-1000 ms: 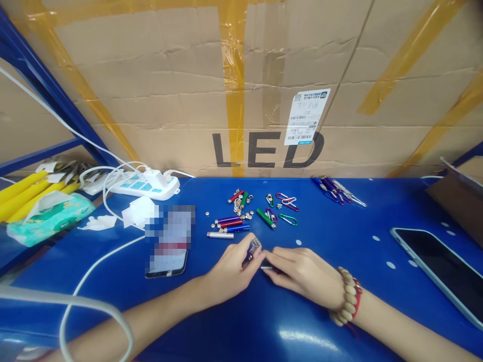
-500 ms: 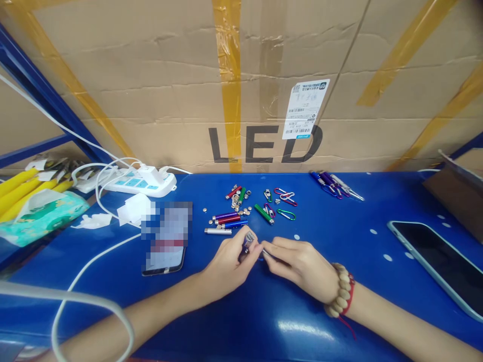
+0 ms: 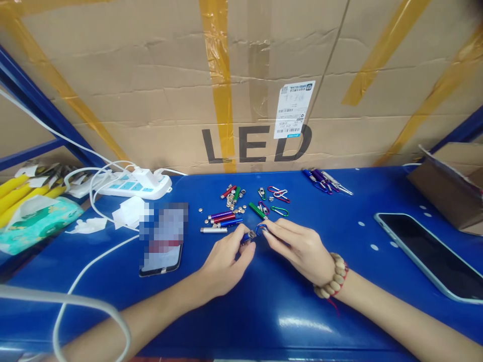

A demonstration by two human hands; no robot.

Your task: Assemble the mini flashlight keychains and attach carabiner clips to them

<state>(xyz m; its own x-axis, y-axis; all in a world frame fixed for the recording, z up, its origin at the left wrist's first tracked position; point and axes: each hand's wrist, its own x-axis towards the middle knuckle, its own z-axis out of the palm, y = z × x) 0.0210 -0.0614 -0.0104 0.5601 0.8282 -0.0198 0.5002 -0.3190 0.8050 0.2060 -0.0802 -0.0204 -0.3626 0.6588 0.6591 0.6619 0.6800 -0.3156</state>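
Note:
My left hand [image 3: 226, 256] pinches a small blue keychain flashlight [image 3: 249, 236] just above the blue table [image 3: 264, 301]. My right hand [image 3: 298, 246], with a bead bracelet at the wrist, pinches a blue carabiner clip [image 3: 261, 229] at the flashlight's end. Both hands meet at the table's middle. Just beyond them lie more small flashlights [image 3: 222, 219] in purple, red, blue and silver, several button batteries [image 3: 232, 198], and coloured carabiner clips [image 3: 277, 195].
A phone with a blurred screen [image 3: 162, 241] lies left of my hands, another phone [image 3: 430, 254] at the right. A white power strip [image 3: 136, 185], cables and a tissue pack [image 3: 37, 221] sit left. A bundle of pens [image 3: 326, 181] and a large cardboard box [image 3: 245, 85] are behind.
Both hands moved slightly away from me toward the pile. My right hand let go of the thin silver piece and now holds a blue carabiner clip at the flashlight.

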